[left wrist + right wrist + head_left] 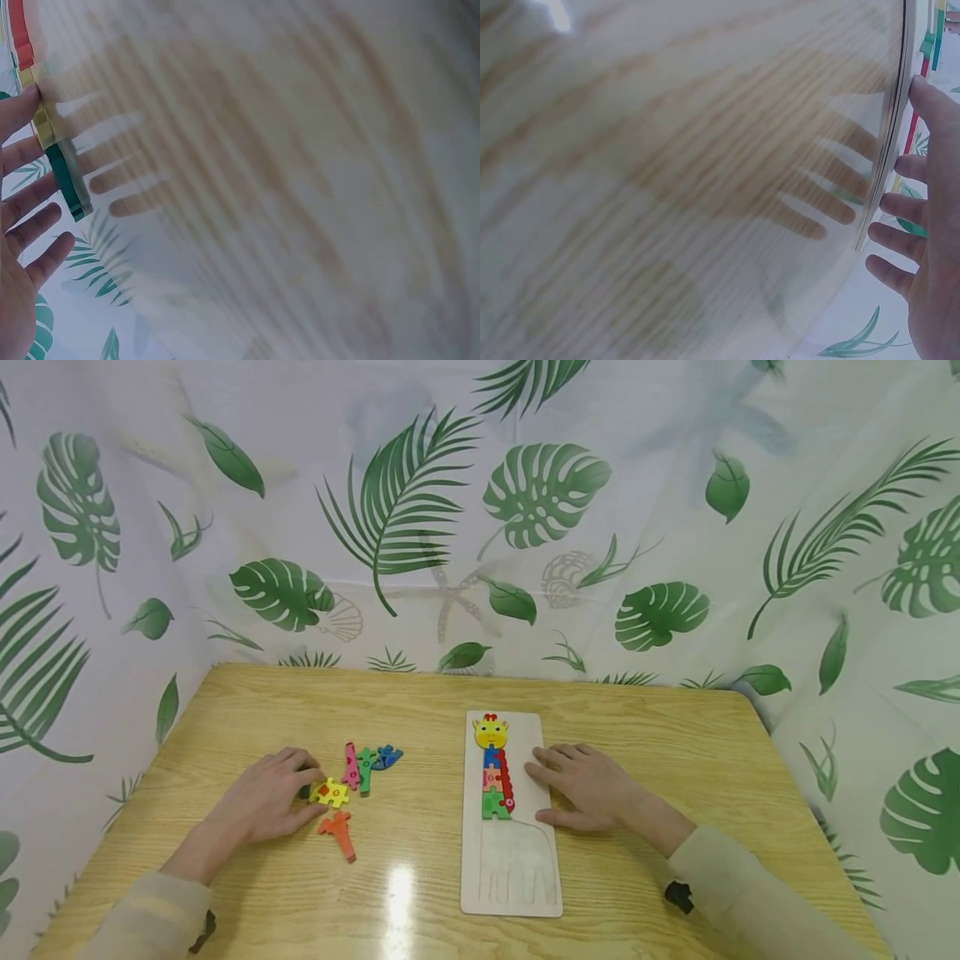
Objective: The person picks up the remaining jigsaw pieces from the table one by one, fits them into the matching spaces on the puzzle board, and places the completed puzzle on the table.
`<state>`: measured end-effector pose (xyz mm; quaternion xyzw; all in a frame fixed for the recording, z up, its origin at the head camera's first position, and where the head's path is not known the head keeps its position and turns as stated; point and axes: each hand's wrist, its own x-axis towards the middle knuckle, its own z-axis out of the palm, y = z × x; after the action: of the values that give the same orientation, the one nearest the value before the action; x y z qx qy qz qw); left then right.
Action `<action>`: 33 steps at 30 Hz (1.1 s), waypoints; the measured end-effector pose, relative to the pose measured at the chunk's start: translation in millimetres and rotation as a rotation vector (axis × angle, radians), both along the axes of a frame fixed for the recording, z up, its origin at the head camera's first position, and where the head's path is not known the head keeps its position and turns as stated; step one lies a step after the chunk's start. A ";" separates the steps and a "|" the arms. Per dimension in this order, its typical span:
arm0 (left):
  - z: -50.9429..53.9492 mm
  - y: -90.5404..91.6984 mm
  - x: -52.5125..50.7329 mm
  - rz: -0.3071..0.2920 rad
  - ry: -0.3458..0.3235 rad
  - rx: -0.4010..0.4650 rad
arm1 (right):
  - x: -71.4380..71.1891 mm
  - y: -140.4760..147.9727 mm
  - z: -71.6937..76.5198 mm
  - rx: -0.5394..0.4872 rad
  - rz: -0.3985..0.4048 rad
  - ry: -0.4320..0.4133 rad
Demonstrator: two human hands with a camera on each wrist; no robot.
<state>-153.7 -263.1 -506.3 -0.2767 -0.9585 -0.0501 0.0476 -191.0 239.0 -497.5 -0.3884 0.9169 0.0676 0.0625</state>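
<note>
Spreading across the background, a leafy sheet [465,552] is hanging behind your table [637,893]. Near the table's middle, the board [525,735] is lying lengthwise, its outlined legs pointing toward you. Your left hand [266,797] is curving about the yellow piece [335,792], thumb and index finger lying at its edges; I cannot tell whether they are pinching it. Your right hand [581,785] is resting at the board's right edge, fingers straight, gripping nothing. On the board, the red strip [506,781] is running beside a stack: the head [491,734] is topping it, with set green [493,803] lowest, set pink [492,777] above that and set blue [491,758] touching the head. Left of the board, the orange piece [342,837] is lying nearest you; loose green [366,768] and loose pink [350,768] are lying side by side, loose blue [387,757] just beside green. The dark green piece [69,184] is showing by your left fingers.
</note>
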 end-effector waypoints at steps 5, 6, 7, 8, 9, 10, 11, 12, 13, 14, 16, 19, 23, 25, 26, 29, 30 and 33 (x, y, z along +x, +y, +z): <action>-1.9 -1.5 0.1 0.000 0.030 0.011 | -0.6 -0.1 0.0 0.004 0.002 0.001; -2.0 -1.6 0.1 -0.001 0.037 0.014 | -0.7 0.0 -0.1 0.002 0.004 0.002; -2.1 -1.8 0.1 -0.002 0.042 0.017 | -0.9 0.0 -0.3 -0.002 0.005 0.002; -2.0 -1.9 0.2 -0.002 0.046 0.019 | -0.9 0.2 -0.5 -0.006 0.007 0.003; -1.8 -1.9 0.4 -0.002 0.047 0.023 | -1.1 0.3 -0.8 -0.007 0.007 0.003; -1.5 -1.8 0.6 -0.002 0.047 0.027 | -1.2 0.3 -0.9 -0.005 0.006 0.004; -1.1 -1.5 0.9 0.000 0.047 0.031 | -1.3 0.4 -1.1 -0.002 0.005 0.005; -0.4 -1.0 1.3 0.003 0.046 0.035 | -1.4 0.6 -1.5 -0.003 0.004 0.004; 0.3 -0.3 1.7 0.004 0.046 0.036 | -1.5 0.8 -1.7 -0.002 0.004 0.003; 1.2 0.5 2.1 0.005 0.047 0.038 | -1.5 0.8 -1.7 0.000 0.004 0.003; 3.3 3.0 3.0 0.003 0.051 0.040 | -1.5 0.7 -1.3 0.004 0.001 0.000; 6.4 8.1 4.7 -0.005 0.061 0.045 | -1.3 0.4 -0.8 0.003 0.002 -0.004; 9.6 18.5 6.2 -0.008 0.073 0.061 | -1.3 0.2 -0.5 0.004 0.002 -0.004; 10.4 24.6 6.3 -0.005 0.075 0.068 | -1.5 0.3 -0.6 0.002 0.001 -0.003; 10.8 27.6 6.4 -0.002 0.074 0.066 | -1.6 0.4 -0.6 0.000 0.000 -0.003; 11.4 36.8 7.8 0.011 0.057 0.071 | -1.8 0.5 -0.3 0.000 -0.003 -0.005; 11.5 39.8 8.3 0.013 0.051 0.073 | -1.8 0.7 -0.2 -0.002 -0.002 -0.005; 12.0 48.3 10.0 0.009 0.044 0.078 | -1.7 0.7 0.1 0.003 -0.006 -0.006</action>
<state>-143.7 -214.7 -494.3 -0.2715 -0.9557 -0.0812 0.0795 -192.7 239.7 -497.4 -0.3858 0.9177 0.0675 0.0661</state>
